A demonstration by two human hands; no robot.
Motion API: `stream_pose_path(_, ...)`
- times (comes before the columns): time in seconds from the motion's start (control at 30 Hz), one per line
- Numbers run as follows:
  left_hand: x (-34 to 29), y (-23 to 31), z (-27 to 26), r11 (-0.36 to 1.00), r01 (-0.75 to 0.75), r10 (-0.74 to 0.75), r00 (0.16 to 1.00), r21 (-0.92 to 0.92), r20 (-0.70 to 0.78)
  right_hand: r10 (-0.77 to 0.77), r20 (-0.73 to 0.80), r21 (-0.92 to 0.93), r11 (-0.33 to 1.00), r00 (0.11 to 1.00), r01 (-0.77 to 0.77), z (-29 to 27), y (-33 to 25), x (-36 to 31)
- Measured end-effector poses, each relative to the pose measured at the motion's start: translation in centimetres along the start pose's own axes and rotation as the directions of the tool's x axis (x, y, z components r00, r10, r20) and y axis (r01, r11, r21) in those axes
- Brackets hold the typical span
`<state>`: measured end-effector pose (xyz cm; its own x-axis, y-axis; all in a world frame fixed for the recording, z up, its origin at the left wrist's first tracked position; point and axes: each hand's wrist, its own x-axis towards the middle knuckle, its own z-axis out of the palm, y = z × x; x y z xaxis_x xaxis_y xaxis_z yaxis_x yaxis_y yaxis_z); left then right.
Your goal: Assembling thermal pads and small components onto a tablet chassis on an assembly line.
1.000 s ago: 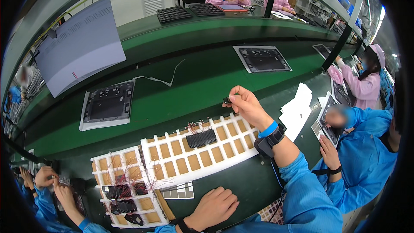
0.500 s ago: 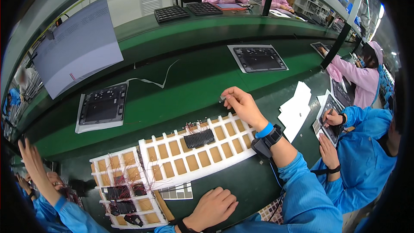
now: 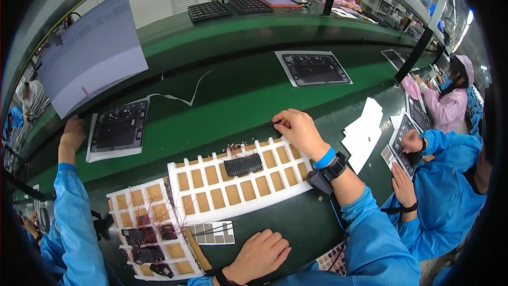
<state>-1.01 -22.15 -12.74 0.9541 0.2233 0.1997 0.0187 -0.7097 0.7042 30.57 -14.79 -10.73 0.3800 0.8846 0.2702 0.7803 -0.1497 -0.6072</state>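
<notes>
My right hand [image 3: 299,130], with a blue band and a dark device on its wrist, is raised over the edge of the green belt. Its thumb and fingertips pinch a small black part [image 3: 274,123] too small to name exactly. My left hand [image 3: 260,256] lies on the dark green tabletop, palm down, fingers loosely bent and holding nothing. Between them is a white foam tray [image 3: 231,196] with tan-bottomed cells. A row of black parts with thin red wires [image 3: 243,166] lies in it.
A second foam tray [image 3: 129,186] holds tangled wired parts. Open tablet housings [image 3: 117,127] [image 3: 312,69] lie on the belt. Tweezers [image 3: 214,228] rest over a grey-patterned sheet. Left, a co-worker's hand [image 3: 73,133] reaches the belt; right, another works beside white sheets [image 3: 364,133]. A sheet hangs upper left.
The part in my right hand now shows black instead of greyish. The left co-worker's hand has moved from above the trays to the belt edge. My left hand stays put.
</notes>
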Motion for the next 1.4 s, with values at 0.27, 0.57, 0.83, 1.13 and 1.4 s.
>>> stream_pose_path(0.27, -0.1, 0.0, 0.1, 1.000, 0.004, -0.004, 1.000, -0.003, 0.011, 0.003, -0.027, -0.006, 1.000, 1.000, -0.003, 0.3, 0.6, -0.1)
stream_pose_path(0.57, 0.0, 0.2, -0.3, 1.000, -0.018, 0.019, 0.998, 0.018, -0.062, 0.030, 0.134, 0.175, 0.983, 0.990, -0.053, 0.2, -0.1, 0.0)
stream_pose_path(0.83, 0.4, 0.2, -0.4, 0.999, -0.030, 0.031, 0.998, 0.021, -0.055, -0.045, 0.257, 0.236, 0.972, 0.965, -0.017, -0.1, -0.6, -0.2)
stream_pose_path(1.13, 0.1, -0.1, 0.0, 1.000, -0.010, 0.010, 1.000, -0.003, -0.018, 0.010, 0.141, 0.145, 0.989, 0.990, -0.031, 0.3, -0.3, -0.1)
stream_pose_path(1.4, 0.1, 0.0, -0.2, 1.000, -0.004, 0.003, 1.000, -0.005, -0.011, 0.102, 0.063, 0.128, 0.986, 0.993, -0.109, 0.6, -0.1, -0.1)
